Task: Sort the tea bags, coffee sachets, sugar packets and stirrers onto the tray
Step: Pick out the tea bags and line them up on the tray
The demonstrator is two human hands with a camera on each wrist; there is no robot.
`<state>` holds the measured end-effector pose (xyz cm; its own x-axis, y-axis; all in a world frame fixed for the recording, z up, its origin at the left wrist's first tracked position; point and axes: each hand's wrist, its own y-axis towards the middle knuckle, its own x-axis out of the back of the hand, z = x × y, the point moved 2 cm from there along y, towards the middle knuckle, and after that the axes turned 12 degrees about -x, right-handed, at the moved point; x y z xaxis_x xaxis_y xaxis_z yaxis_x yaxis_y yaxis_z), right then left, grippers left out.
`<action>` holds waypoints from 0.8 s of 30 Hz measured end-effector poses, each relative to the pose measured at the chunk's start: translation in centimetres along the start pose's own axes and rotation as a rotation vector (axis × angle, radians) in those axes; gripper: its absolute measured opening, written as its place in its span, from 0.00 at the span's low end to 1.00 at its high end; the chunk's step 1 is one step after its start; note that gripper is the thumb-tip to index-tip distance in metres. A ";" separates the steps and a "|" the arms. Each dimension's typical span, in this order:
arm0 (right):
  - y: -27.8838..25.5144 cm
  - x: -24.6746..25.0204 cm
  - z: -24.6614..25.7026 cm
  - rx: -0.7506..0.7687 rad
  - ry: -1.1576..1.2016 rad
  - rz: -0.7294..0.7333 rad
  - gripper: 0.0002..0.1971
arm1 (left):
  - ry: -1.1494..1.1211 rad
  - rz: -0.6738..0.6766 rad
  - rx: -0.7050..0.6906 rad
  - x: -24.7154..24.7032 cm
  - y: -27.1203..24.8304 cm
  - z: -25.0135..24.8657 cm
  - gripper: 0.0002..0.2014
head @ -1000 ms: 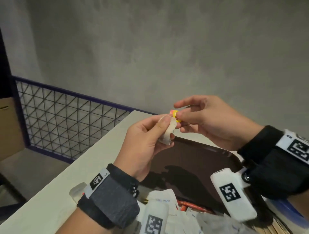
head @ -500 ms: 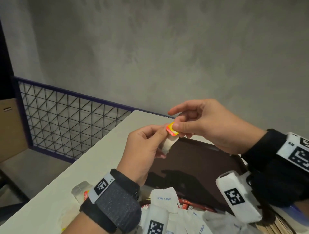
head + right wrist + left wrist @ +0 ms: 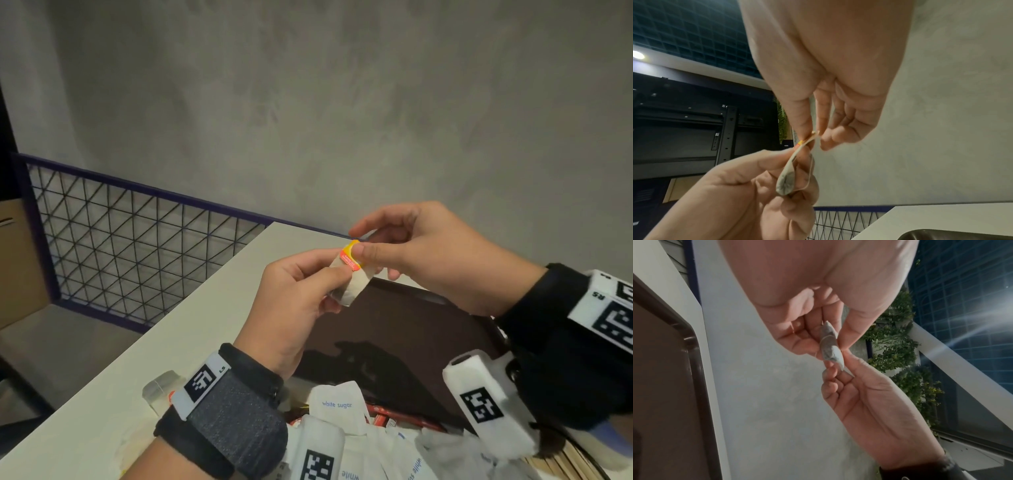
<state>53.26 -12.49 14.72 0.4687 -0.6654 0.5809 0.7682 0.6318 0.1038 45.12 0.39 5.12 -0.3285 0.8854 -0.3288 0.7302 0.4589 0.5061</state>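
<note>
Your left hand [image 3: 294, 308] is raised above the tray's far left corner, palm turned inward, thumb and curled fingers pinching a tea bag [image 3: 349, 284] by its lower half so the bag stands tilted up toward the right. Your right hand [image 3: 428, 260] meets it from the right at the same height: its thumb and forefinger pinch the orange-and-yellow tag [image 3: 351, 259] at the bag's top, the other fingers loosely curled behind. From the right wrist view the bag [image 3: 786, 180] hangs between both hands, with a thin string [image 3: 811, 170] looping down its side from the tag. Both wrists wear black straps with white marker blocks. Below your hands lies the dark brown tray [image 3: 411, 329] on a white table [image 3: 171, 329], its middle bare under the hands' shadow. At its near edge sits a heap of white sugar packets [image 3: 337, 404], red sachets [image 3: 394, 414] partly buried under them, and wooden stirrers [image 3: 565, 462] at the lower right. Another tea bag [image 3: 161, 387] lies on the table just left of your left wrist. The table's left edge runs along a dark wire-mesh railing [image 3: 120, 240], and a grey wall [image 3: 342, 102] stands behind the far edge.
</note>
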 end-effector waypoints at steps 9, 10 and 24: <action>-0.3 0.6 0.0 0.011 0.077 0.025 0.05 | -0.056 -0.025 -0.046 0.0 0.1 -0.4 0.21; -0.3 0.6 0.0 0.018 0.086 0.016 0.05 | -0.070 -0.026 -0.047 0.1 0.2 -0.5 0.22; -1.0 0.5 -0.4 0.189 0.025 -0.039 0.04 | 0.141 -0.010 -0.155 0.1 0.0 0.1 0.04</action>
<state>52.95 -13.64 14.58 0.4524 -0.6993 0.5534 0.6916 0.6669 0.2773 45.21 0.46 5.01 -0.4241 0.8773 -0.2248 0.6294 0.4640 0.6234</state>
